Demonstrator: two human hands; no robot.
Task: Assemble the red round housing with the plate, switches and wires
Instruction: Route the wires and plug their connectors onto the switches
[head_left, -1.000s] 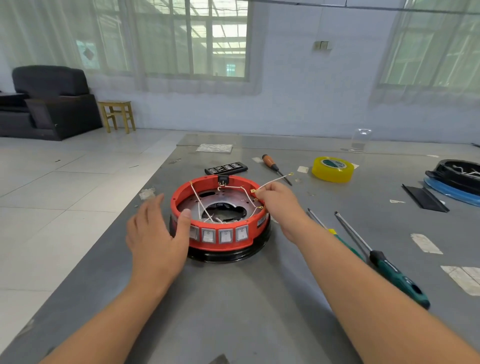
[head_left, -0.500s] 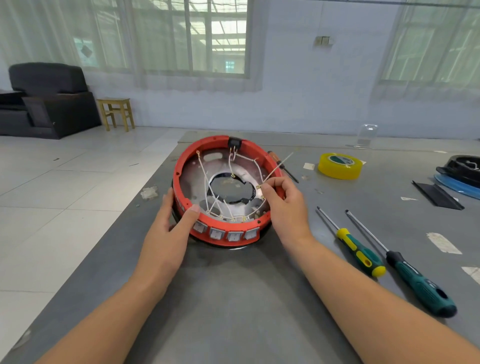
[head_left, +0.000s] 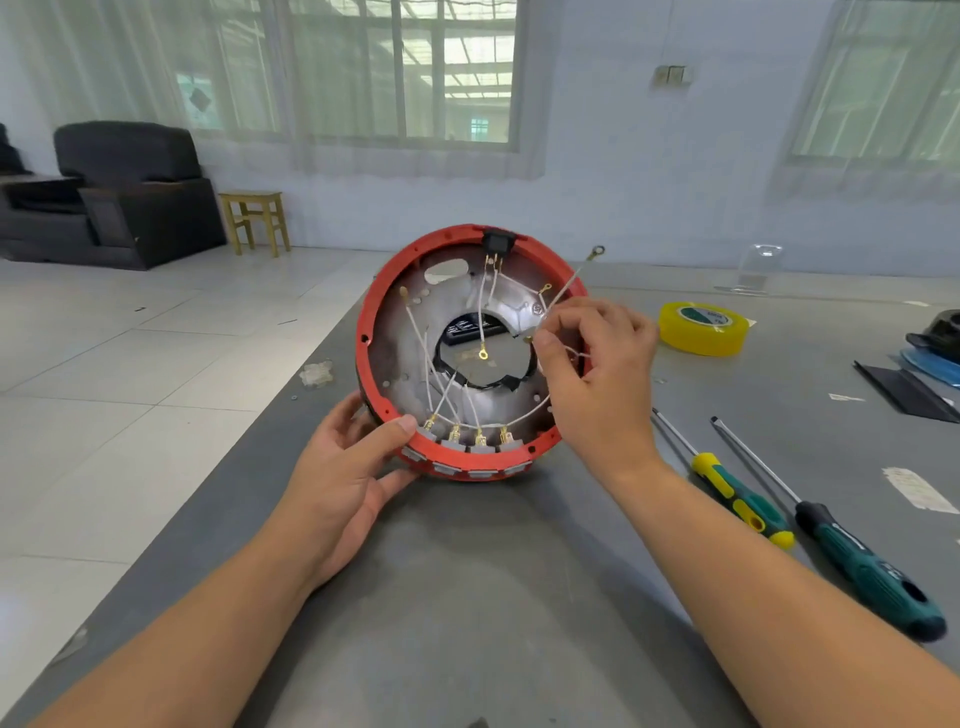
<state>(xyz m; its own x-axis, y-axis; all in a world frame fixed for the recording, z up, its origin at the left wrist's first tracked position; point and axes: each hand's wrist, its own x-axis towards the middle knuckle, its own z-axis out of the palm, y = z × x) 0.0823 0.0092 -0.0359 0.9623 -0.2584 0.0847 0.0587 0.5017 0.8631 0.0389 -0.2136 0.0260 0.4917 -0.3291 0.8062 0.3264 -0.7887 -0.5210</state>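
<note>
Head view: red housing (head_left: 382, 291) tilted up on its near edge on the grey table (head_left: 467, 597).
Left hand (head_left: 348, 467) grips the housing's lower-left rim, thumb on the edge beside the switches (head_left: 467, 441). Right hand (head_left: 597, 374) pinches a white wire (head_left: 569, 283) over the metal plate (head_left: 400, 353).

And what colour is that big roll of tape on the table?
Yellow, with a green and white label inside the roll of tape; the head view shows it best.

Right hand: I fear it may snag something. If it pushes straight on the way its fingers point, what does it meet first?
Probably the metal plate inside the red housing; the right hand pinches a white wire just before it. Depth is uncertain.
</note>
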